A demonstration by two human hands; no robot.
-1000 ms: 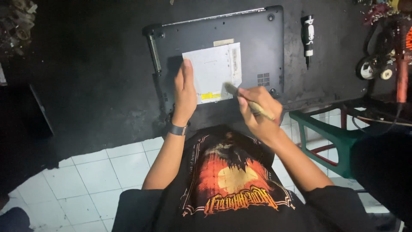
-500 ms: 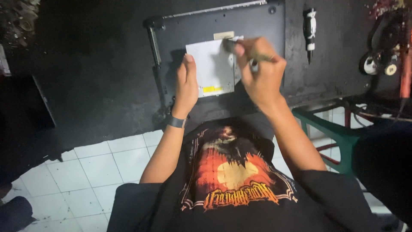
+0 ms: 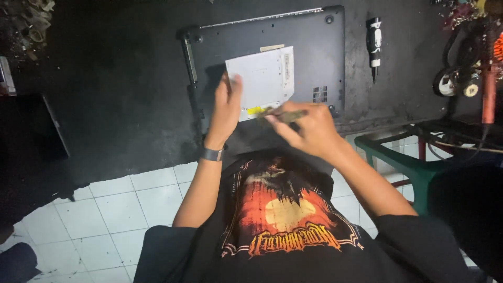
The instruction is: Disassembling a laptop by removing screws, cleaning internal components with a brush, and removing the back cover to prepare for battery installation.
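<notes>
Head view, one entry per item.

Optical drive unit: flat, pale rectangular module with a small yellow patch near its lower edge. It lies on the upturned laptop base, over the base's middle and toward its near edge. Judged light, rigid and thin, with a smooth metal skin that may slide on the plastic beneath; probably sensitive to bending or prying. Best taken by its long side edges, not by the flat face.

Laptop base: dark, underside up, hinge side to the left, resting on the black bench near the bench's front edge. Judged stiff and moderately heavy; stable where it sits.

Left hand: fingers extended and loosely together, lying flat against the drive's left edge and the laptop base, pressing rather than gripping. It encloses nothing. A wristband sits on the wrist.

Right hand: closed around a slim hand tool, whose tip points left to the drive's lower edge near the yellow patch. The image is blurred here; exact contact cannot be told.

Screwdriver: black and white handle, lying untouched on the bench to the right of the laptop.

Green plastic chair: beyond the bench's front edge, at the right.
</notes>
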